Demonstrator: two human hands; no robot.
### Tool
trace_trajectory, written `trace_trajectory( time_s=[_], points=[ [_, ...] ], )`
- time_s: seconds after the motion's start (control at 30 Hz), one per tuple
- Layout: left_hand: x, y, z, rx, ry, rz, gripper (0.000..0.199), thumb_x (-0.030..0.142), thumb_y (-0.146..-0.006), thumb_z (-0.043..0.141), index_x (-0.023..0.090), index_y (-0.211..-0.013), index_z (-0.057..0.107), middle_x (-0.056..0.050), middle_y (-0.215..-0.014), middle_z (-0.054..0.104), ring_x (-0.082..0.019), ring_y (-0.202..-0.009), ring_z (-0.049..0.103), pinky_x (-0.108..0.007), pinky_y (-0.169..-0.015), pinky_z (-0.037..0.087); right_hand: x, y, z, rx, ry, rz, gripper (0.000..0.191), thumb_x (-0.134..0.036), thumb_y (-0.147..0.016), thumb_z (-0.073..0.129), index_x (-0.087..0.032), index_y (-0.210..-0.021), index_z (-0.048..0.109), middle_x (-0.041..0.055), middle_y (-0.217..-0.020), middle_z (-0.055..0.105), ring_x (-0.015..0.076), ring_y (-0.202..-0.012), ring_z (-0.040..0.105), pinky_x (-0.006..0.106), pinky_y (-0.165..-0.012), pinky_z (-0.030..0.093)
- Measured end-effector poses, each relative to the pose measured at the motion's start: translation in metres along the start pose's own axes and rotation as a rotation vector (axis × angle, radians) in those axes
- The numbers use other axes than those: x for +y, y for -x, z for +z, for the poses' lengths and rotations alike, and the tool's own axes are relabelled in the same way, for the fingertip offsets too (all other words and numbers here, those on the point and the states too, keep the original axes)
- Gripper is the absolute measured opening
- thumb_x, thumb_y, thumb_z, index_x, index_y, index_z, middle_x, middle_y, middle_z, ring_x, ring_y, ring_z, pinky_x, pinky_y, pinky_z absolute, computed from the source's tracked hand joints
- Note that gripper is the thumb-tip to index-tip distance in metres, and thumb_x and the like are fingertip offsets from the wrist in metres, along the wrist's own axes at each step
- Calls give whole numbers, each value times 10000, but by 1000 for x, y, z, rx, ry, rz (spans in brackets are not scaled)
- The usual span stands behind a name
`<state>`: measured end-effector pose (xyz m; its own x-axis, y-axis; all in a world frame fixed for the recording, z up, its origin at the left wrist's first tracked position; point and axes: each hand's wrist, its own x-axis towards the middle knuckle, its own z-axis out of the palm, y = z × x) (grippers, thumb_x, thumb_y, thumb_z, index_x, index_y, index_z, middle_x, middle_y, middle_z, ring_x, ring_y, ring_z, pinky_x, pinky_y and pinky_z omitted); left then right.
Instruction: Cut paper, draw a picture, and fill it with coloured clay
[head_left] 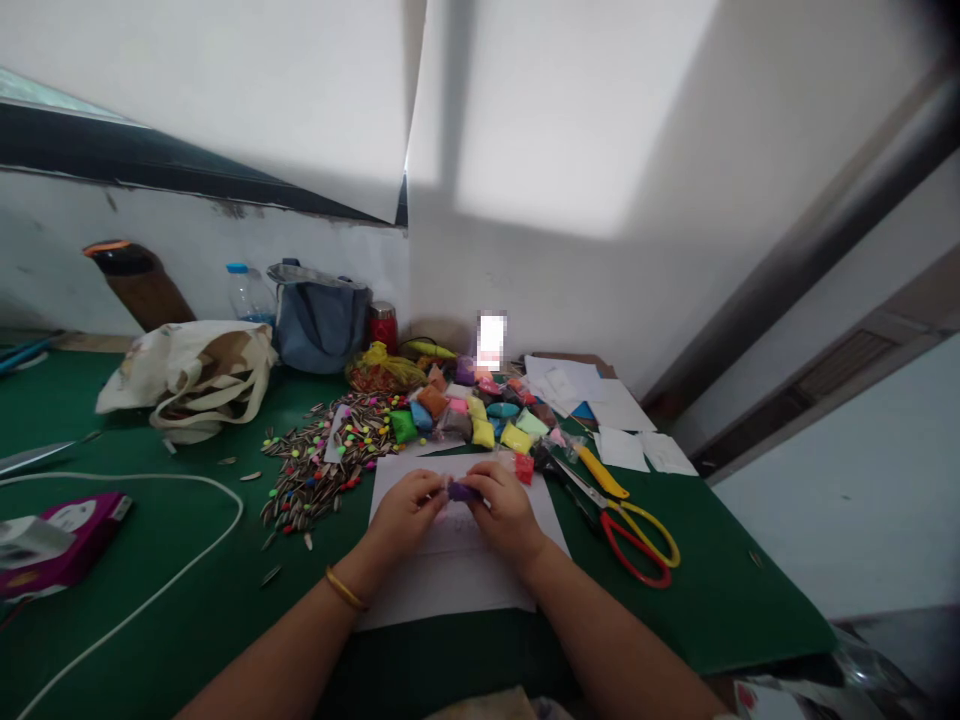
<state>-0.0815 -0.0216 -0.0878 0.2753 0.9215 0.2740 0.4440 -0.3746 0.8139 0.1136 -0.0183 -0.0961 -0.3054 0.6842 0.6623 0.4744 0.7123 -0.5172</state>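
Just above a white sheet of paper point(442, 585), my left hand point(405, 512) and my right hand point(508, 508) meet at a small purple clay packet point(463, 491). The fingers of both hands pinch it, the left at a clear, plastic-looking end and the right at the purple part. My fingers hide some of it. Beyond the hands lies a pile of small coloured clay packets, among them a yellow packet point(517, 438), a green packet point(403, 427) and a red packet point(523, 468).
Left of the paper spread striped sunflower seeds point(319, 490) with coloured beads. At the right lie scissors point(637, 535) and a yellow-handled cutter point(602, 472). A white cable point(214, 545) curves at left. Behind stand a blue bag point(321, 325), a cloth bag point(202, 375) and a red flask point(383, 327).
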Motion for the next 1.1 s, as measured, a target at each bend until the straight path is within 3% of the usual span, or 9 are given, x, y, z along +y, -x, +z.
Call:
trace_trajectory(
  time_s=[0.3,0.5,0.67,0.8,0.93,1.1],
  points=[
    [1,1,-1,-61,-24,37,281,234,-847,595,243,-1116,675,-56,-1027,643,-183,-896,622,-285,-745,542,1,0,1,-33,50,21,261,-75,-829,567,-210,-1021,681,82,-993,644,210,-929,600,349,-816,511],
    [5,5,-3,18,-244,144,197,244,-837,646,252,-1026,699,-31,-963,665,-184,-893,620,-305,-810,504,0,2,5,-85,66,-5,226,-96,-819,581,-204,-991,680,85,-979,648,213,-892,595,346,-785,504],
    [4,6,-3,62,-323,185,68,246,-850,648,228,-853,714,-33,-890,668,-186,-856,622,-299,-772,492,-1,3,5,-104,45,-13,196,-126,-841,578,-198,-1000,667,91,-1002,643,217,-919,587,355,-810,499],
    [1,6,-2,111,-352,218,68,238,-856,641,216,-836,702,-37,-880,666,-186,-851,617,-303,-773,489,-3,1,4,-107,34,-3,221,-121,-841,572,-204,-1028,655,90,-1014,631,216,-926,580,358,-816,495],
    [1,5,-2,134,-340,206,75,242,-867,624,217,-867,695,-39,-891,663,-191,-875,612,-315,-800,484,-4,-1,2,-97,30,1,248,-103,-831,567,-206,-1042,648,87,-1007,622,215,-923,575,357,-808,497],
    [1,4,-3,64,-244,145,147,257,-900,559,219,-949,692,-48,-960,658,-194,-927,608,-329,-843,491,-3,-2,0,-45,34,-25,246,-106,-857,555,-217,-1057,647,88,-1010,621,213,-932,576,363,-815,509]
  ],
)
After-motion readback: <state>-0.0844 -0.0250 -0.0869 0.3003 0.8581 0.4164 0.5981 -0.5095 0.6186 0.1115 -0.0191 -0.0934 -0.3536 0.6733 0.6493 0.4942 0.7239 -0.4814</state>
